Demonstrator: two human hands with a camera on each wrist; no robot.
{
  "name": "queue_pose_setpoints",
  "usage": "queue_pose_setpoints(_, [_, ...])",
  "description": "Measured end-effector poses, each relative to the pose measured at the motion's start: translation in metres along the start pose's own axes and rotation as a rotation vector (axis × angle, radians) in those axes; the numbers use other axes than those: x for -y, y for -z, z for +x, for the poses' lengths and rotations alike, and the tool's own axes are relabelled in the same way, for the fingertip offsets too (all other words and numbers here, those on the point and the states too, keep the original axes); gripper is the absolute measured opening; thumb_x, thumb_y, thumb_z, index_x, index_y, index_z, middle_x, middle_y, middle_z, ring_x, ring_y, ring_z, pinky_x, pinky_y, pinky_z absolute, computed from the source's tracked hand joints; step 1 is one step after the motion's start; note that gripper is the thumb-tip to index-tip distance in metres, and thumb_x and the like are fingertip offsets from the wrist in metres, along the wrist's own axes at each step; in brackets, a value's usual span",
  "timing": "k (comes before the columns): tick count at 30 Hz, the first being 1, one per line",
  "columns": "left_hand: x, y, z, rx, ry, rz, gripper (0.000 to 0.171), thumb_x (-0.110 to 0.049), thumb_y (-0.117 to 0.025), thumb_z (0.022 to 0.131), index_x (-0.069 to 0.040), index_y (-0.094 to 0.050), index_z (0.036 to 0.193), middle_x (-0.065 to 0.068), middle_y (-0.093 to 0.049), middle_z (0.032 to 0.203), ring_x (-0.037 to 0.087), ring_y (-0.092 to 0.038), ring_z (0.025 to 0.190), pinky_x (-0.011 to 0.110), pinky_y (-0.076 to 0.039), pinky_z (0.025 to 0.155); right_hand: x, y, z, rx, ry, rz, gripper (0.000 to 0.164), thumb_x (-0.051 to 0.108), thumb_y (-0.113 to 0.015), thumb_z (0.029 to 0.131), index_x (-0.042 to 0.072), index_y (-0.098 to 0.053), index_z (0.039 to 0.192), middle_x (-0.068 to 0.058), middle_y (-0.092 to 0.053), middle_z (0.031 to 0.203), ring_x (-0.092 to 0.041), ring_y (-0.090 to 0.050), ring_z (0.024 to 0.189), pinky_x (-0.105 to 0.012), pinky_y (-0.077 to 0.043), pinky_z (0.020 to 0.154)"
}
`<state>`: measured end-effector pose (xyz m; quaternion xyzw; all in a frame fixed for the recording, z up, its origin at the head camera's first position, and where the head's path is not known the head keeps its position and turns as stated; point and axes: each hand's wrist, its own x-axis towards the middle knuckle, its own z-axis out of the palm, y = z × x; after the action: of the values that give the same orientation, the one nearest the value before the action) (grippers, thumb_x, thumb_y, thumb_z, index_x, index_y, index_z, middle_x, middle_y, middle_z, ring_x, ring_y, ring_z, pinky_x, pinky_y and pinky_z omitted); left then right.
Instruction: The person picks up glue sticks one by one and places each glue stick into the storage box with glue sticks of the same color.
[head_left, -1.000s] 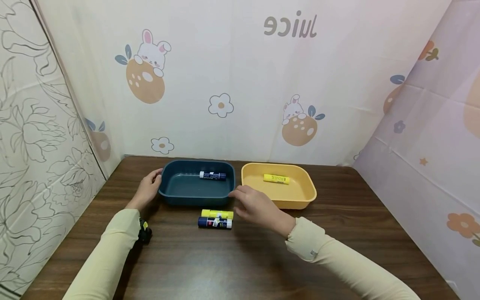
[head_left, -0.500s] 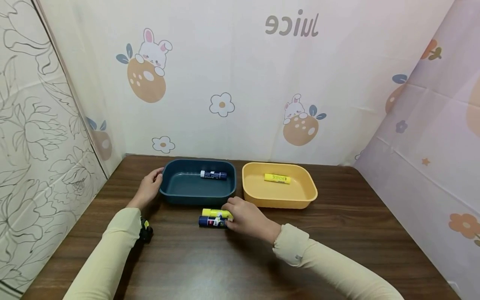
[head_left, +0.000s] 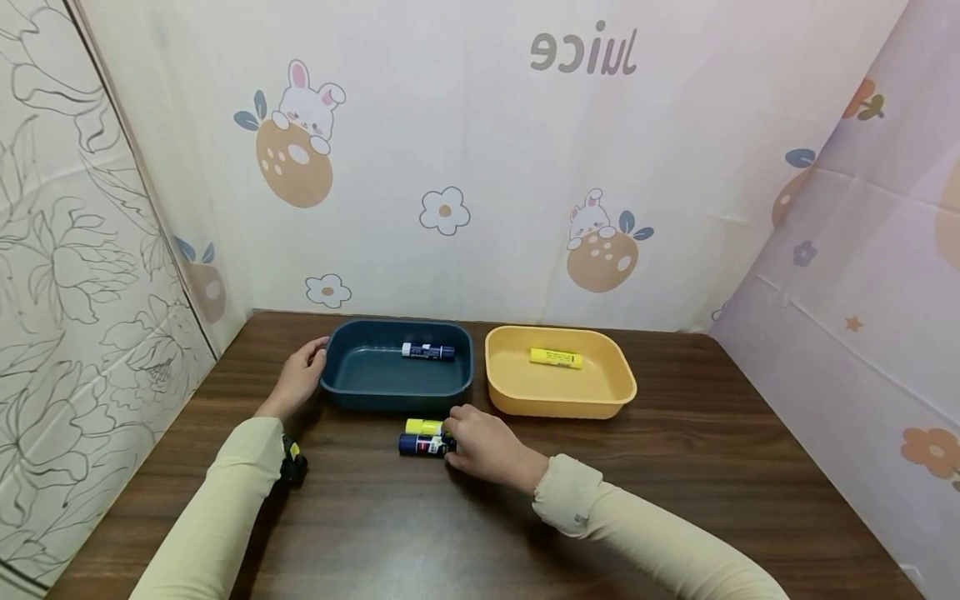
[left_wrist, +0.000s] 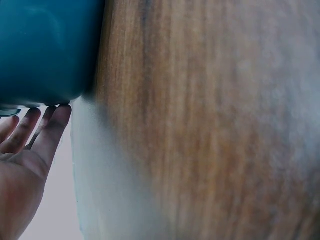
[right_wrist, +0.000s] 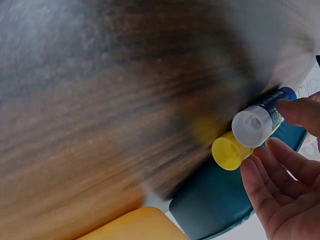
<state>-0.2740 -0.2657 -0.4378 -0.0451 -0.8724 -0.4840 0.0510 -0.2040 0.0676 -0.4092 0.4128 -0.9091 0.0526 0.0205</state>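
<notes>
Right hand (head_left: 487,446) at navy stick (head_left: 422,445) and yellow stick (head_left: 423,426)
Its fingers half curl, grip we cannot tell; left hand (head_left: 298,379), fingers nearly straight, touches the blue tray (head_left: 393,401).

Pale yellow sleeves (head_left: 210,504) end in wide cuffs (head_left: 567,496), and a black device (head_left: 294,465) with a yellow patch sits at the left wrist.

Head view: scene lit evenly and softly; diffuse glare reflected by near tabletop (head_left: 367,546); shadow cast right of left sleeve (head_left: 213,508) | Left-wrist view: tabletop blurred, pale backdrop (left_wrist: 52,205) washed out | Right-wrist view: dimly rendered, tabletop blurred, hazy sheen recorded on its surface
</notes>
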Motion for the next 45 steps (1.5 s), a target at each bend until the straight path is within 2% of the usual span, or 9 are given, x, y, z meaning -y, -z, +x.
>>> queue_pose_setpoints(22, [-0.001,-0.001,-0.001,-0.012,-0.008,-0.012,0.048,-0.020,-0.028,0.105,0.007,-0.030,0.144,0.029,-0.034,0.145,0.042,-0.033,0.132,0.055,-0.029,0.105,0.003,-0.015,0.004,-0.034,0.024,-0.079,0.032,0.026,-0.076,0.081,0.007,-0.067,0.105,-0.001,-0.058,0.091,-0.011,-0.053,0.082,-0.025,-0.051,0.070])
queue_pose_setpoints(30, [-0.001,0.000,-0.001,-0.014,0.000,-0.010,0.048,-0.020,-0.028,0.105,0.007,-0.030,0.144,0.030,-0.033,0.145,0.042,-0.033,0.132,0.054,-0.029,0.106,0.004,-0.018,0.005,-0.031,0.030,-0.110,0.031,0.027,-0.074,0.084,0.007,-0.065,0.106,-0.002,-0.060,0.092,-0.011,-0.054,0.081,-0.024,-0.052,0.070])
queue_pose_setpoints(45, [-0.001,0.000,-0.001,-0.006,-0.001,-0.002,0.049,-0.022,-0.027,0.106,0.007,-0.029,0.145,0.030,-0.033,0.145,0.043,-0.033,0.132,0.055,-0.029,0.105,0.002,-0.016,0.004,-0.036,0.041,-0.076,0.028,0.025,-0.072,0.085,0.008,-0.066,0.106,-0.001,-0.061,0.094,-0.010,-0.053,0.083,-0.024,-0.051,0.072])
